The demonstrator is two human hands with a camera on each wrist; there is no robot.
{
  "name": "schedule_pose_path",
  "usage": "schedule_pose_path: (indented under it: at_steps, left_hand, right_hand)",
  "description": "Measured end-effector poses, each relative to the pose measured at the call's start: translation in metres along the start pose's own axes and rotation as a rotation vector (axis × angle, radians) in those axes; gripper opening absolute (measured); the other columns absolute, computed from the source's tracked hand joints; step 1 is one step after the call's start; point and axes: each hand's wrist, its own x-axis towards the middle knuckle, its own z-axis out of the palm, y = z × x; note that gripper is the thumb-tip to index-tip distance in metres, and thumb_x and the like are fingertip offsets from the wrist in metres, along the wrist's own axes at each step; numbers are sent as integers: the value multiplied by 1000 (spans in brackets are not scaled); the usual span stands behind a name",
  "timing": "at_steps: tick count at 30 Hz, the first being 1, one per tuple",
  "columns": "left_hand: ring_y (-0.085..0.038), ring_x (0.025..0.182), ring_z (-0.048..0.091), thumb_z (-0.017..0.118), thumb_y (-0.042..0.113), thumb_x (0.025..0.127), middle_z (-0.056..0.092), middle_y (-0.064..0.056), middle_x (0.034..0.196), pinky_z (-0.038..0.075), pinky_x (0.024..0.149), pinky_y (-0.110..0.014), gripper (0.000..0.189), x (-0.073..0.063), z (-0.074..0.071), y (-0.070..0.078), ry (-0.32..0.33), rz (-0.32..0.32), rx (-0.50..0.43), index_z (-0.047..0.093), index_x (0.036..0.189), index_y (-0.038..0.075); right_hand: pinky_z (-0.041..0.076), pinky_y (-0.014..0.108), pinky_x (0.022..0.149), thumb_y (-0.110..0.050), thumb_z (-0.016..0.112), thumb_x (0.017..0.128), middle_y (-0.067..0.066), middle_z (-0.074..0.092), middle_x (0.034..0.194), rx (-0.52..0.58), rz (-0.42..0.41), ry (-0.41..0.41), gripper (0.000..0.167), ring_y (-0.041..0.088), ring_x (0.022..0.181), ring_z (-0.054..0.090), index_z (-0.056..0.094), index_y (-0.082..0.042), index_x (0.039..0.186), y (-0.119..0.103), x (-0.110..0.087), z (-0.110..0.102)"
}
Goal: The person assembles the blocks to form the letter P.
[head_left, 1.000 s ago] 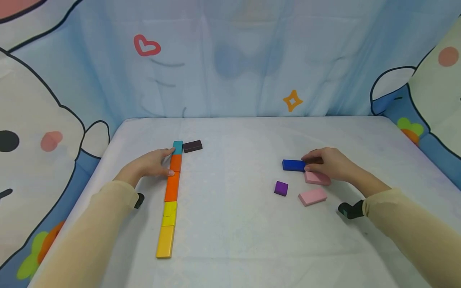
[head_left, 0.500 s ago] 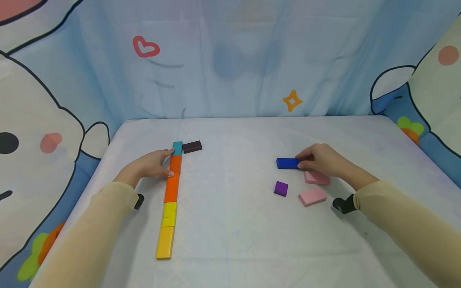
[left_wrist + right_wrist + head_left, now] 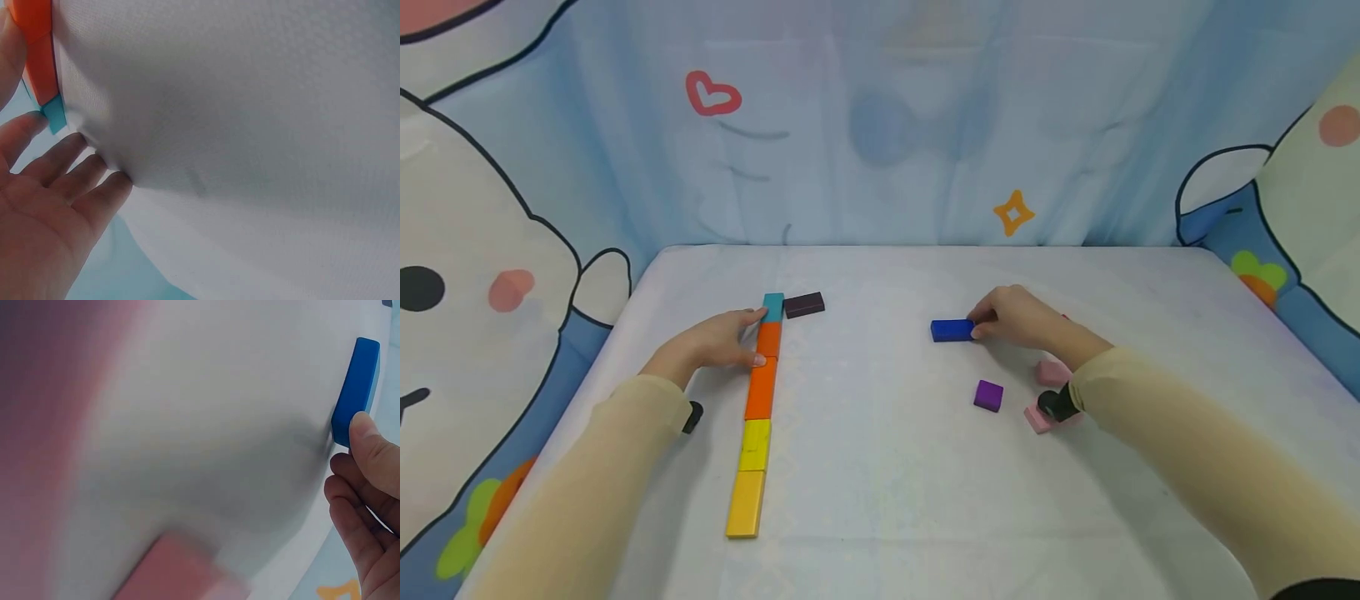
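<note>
My right hand (image 3: pixel 1026 321) pinches the right end of a blue rectangular block (image 3: pixel 951 331); the right wrist view shows the thumb against that block (image 3: pixel 356 390). On the left, blocks lie end to end in a row: teal (image 3: pixel 772 306) at the far end, a shorter orange one (image 3: pixel 768 339), a longer orange one (image 3: pixel 762 390), a yellow one (image 3: pixel 755 445) and a golden one (image 3: pixel 746 503) nearest me. My left hand (image 3: pixel 718 340) rests along this row, index finger at the teal block and thumb at the orange ones. Its other fingers extend loosely in the left wrist view.
A dark brown block (image 3: pixel 803 305) lies right beside the teal one. Below my right hand are a purple block (image 3: pixel 988 396) and two pink blocks, one (image 3: pixel 1051 372) behind the other (image 3: pixel 1037 419), partly covered by my arm. A sliver of red shows behind my right wrist.
My right hand has carried the blue block leftward and slightly away from me, off from the pink blocks. The left hand and the row have stayed in place.
</note>
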Motion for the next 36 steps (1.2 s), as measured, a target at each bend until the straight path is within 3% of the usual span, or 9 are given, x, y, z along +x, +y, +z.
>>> schedule_pose_path:
  at_steps: [14, 36]
  left_hand:
    - [-45, 156, 18, 72, 27, 96, 16, -22, 170, 23, 125, -61, 88, 2, 1, -5, -8, -33, -25, 17, 165, 15]
    - [-42, 157, 17, 72, 28, 96, 16, -20, 171, 22, 126, -60, 88, 6, 0, -4, 6, -30, -5, 17, 165, 16]
  right_hand:
    - [55, 47, 104, -12, 71, 96, 20, 73, 121, -15, 24, -54, 30, 35, 117, 66, 72, 3, 123, -50, 44, 10]
    - [54, 43, 106, -17, 70, 97, 15, 74, 123, 109, 43, 37, 32, 29, 119, 66, 72, -2, 126, -100, 82, 27]
